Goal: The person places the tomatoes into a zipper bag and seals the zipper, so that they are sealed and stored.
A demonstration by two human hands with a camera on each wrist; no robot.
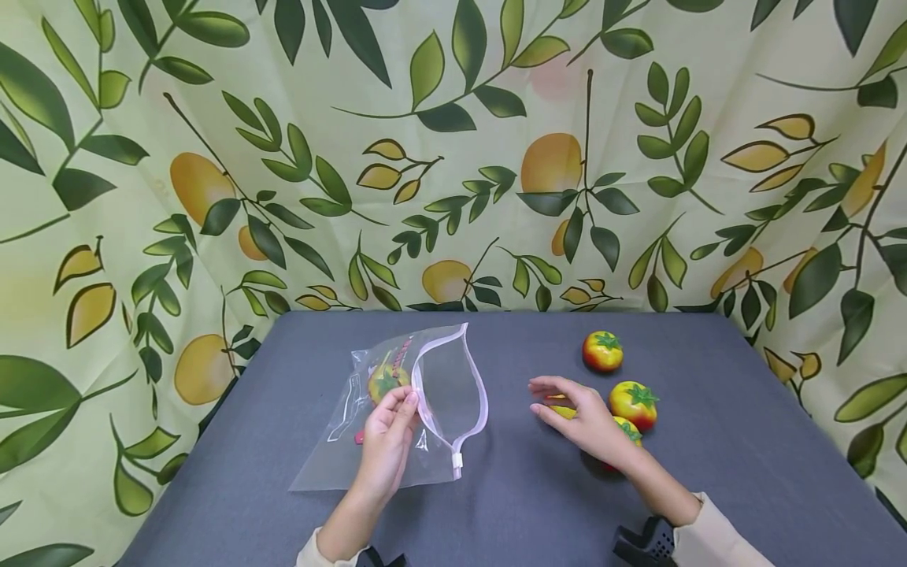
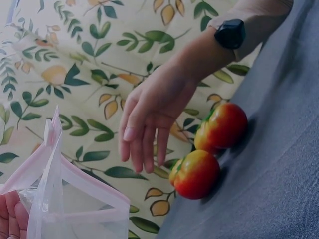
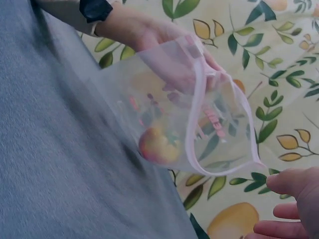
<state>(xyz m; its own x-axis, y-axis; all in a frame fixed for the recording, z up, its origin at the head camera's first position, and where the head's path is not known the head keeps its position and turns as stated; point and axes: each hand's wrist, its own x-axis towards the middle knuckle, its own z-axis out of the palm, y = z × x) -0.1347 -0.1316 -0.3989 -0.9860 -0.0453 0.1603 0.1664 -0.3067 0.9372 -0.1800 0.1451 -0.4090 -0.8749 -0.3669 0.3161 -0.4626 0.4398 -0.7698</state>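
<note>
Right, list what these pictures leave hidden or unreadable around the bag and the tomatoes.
- Head view: the right hand covers most of the nearest tomato, so whether it touches it is unclear.
- Head view: red print on the zip bag is too small to read.
- Right wrist view: the tomato in the bag is blurred by plastic.
- Left wrist view: the left hand is cut off by the edge.

The right hand [image 2: 149, 117] hangs over the grey counter [image 2: 269, 184] with its fingers relaxed and pointing down, just beside two red-and-yellow tomatoes [image 2: 197, 174]. A clear zip bag [image 2: 65, 199] stands open at lower left, with left hand [image 2: 12, 219] fingertips at its edge.
</note>
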